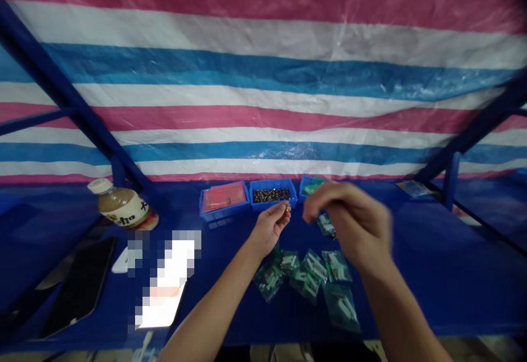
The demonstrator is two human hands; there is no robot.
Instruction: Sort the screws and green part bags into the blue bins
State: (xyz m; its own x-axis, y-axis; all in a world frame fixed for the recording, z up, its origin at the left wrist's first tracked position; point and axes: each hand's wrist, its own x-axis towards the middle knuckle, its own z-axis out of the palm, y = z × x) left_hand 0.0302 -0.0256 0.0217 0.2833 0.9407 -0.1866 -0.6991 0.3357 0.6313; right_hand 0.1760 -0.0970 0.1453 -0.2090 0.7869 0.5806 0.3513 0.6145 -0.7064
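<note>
My left hand is closed in a pinch on a small brass-coloured metal piece, just in front of a blue bin of small dark and brassy metal parts. My right hand is raised to the right of it, its fingers curled and smeared by motion; whether anything is in them cannot be made out. Partly behind my right hand stands another blue bin with green plastic bags. Several green-tinted clear bags with pale strip-like pieces lie between my forearms.
On the left, a third blue bin holds pink-red packets. A drink bottle, a dark phone-like slab, a white object and a bright blurred-out screen lie further left. A striped sheet hangs behind the blue table.
</note>
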